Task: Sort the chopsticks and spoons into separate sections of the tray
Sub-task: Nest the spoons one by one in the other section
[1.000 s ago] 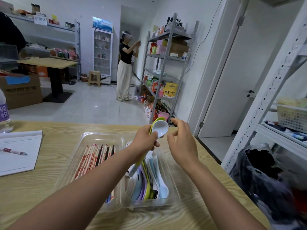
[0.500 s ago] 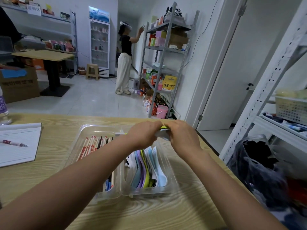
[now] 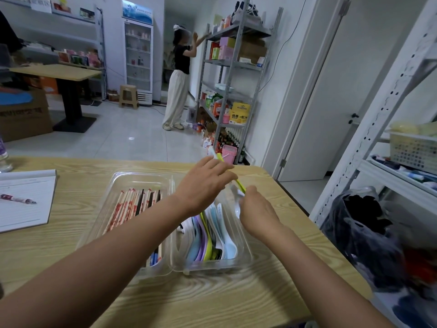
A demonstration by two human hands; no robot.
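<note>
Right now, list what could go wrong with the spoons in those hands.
1. The left hand and right hand share a green spoon and a white one above the tray; if the pinch slips, either might drop onto the table.
2. The spoon section is already crowded, so pushing more in could tip spoons out.
3. The chopsticks lie just across the divider; a stray spoon could land there.

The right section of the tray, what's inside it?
In the right section lie stacked spoons: white, blue, purple, green. Their far ends are hidden behind the left hand and right hand.
</note>
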